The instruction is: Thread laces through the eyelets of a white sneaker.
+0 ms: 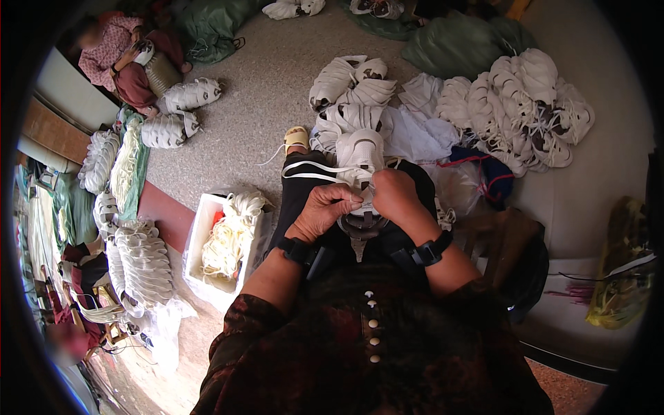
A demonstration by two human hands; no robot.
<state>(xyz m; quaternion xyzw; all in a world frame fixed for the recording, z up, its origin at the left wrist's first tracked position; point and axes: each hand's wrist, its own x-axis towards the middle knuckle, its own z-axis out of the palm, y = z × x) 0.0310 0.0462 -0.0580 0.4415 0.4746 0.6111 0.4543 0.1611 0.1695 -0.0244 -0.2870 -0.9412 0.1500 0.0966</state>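
Observation:
A white and grey sneaker [360, 151] rests on my lap between my knees, its toe pointing away from me. Its white shoelace [309, 168] trails out to the left in long loops over my dark trouser leg. My left hand [328, 209] is closed in a pinch over the sneaker's tongue, with the thin white lace at the fingertips. Against the shoe's right side, my right hand [400, 197] is curled closed on the lace by the eyelets; its fingertips are partly hidden. Both wrists wear dark bands.
Left of me stands a white box [200, 242] of loose laces [228, 245]. Sneakers lie stacked ahead [346, 90], in a heap at right [526, 104] and in rows at left [142, 263]. A seated person [121, 59] handles a shoe at far left. Green sacks [460, 45] lie behind.

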